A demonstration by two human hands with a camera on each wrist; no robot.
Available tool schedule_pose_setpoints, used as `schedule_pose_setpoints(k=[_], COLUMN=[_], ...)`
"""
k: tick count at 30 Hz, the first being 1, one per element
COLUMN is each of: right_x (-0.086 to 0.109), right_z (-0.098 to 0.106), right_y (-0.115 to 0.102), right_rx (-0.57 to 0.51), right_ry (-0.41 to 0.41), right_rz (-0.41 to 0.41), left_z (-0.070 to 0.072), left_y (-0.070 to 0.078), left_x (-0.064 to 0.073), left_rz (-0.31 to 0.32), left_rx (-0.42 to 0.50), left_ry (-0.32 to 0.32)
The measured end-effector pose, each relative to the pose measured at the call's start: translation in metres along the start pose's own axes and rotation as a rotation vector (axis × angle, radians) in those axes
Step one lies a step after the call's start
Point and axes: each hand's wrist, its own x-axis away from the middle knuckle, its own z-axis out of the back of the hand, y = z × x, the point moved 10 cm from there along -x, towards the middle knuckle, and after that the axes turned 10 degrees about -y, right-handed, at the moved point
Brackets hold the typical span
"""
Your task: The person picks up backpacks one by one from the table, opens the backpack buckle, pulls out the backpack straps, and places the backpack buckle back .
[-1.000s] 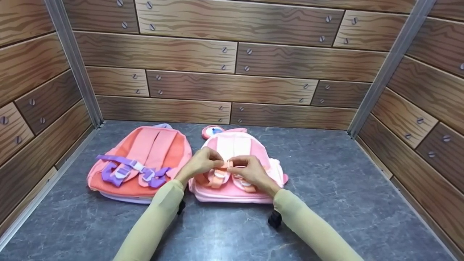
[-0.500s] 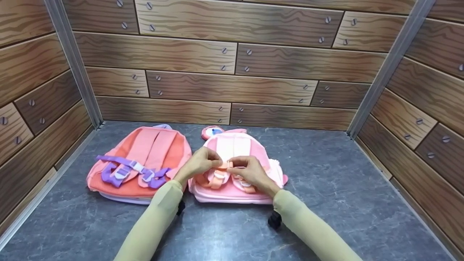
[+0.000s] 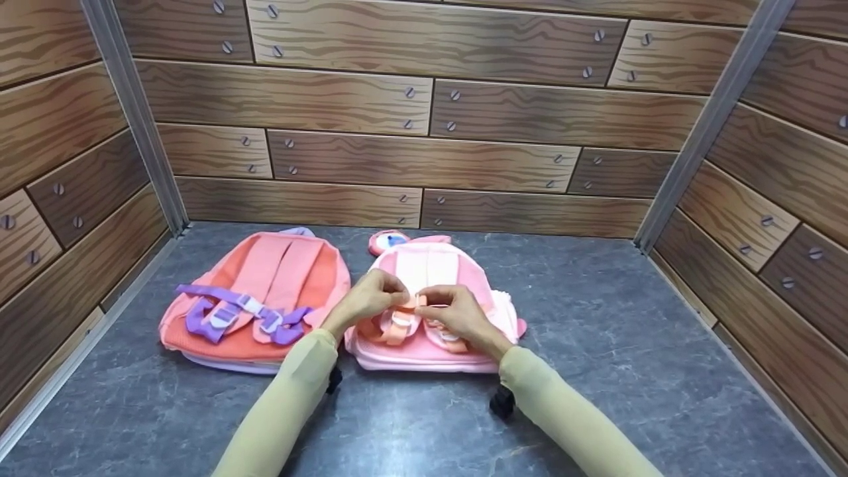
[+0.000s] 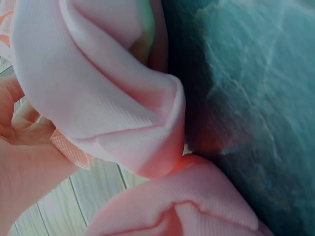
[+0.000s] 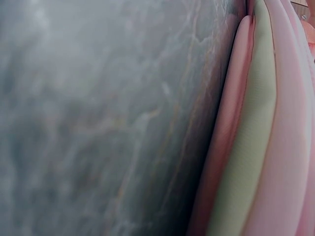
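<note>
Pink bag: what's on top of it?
Orange straps, white buckles, and the left hand and right hand pinching at the straps. Whatever their grip covers can't be seen.

- Pink backpack [image 3: 424,358]: mid-scene, strap side up, rounded top far, base near.
- Paler shoulder straps [image 3: 412,268]: side by side down its middle.
- Orange webbing [image 3: 396,336]: looped at their near ends.
- Orange cross strap [image 3: 413,304]: left hand [image 3: 366,296], right hand [image 3: 460,311] pinch it; clasp too small to read.

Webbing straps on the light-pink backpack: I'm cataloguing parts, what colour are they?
The webbing straps are orange; the head view shows them best.
</note>
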Motion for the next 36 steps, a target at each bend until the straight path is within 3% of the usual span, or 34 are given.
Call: schedule_pose_setpoints(k=[5,19,22,29,36], right_x=[0.000,0.001,0.001,0.002,0.002], right_z=[0.001,0.002,0.001,0.003,0.002], right_y=[0.001,-0.002,-0.003,-0.001,-0.001], right_rx=[0.015,0.009,0.013,0.007,0.012], right_ry=[0.001,-0.001,-0.001,0.004,0.000], right_rz=[0.010,0.011,0.015,0.009,0.011], left_z=[-0.004,-0.010,-0.009,-0.007,0.000], left_y=[0.003,0.000,0.001,0.003,-0.004], left_x=[-0.003,-0.004,-0.004,-0.002,0.002], left_rz=[-0.022,0.017,0.015,0.008,0.040], left_rx=[0.045,0.127,0.110,-0.029,-0.027], left_ry=[-0.023,-0.046,-0.040,-0.040,-0.010])
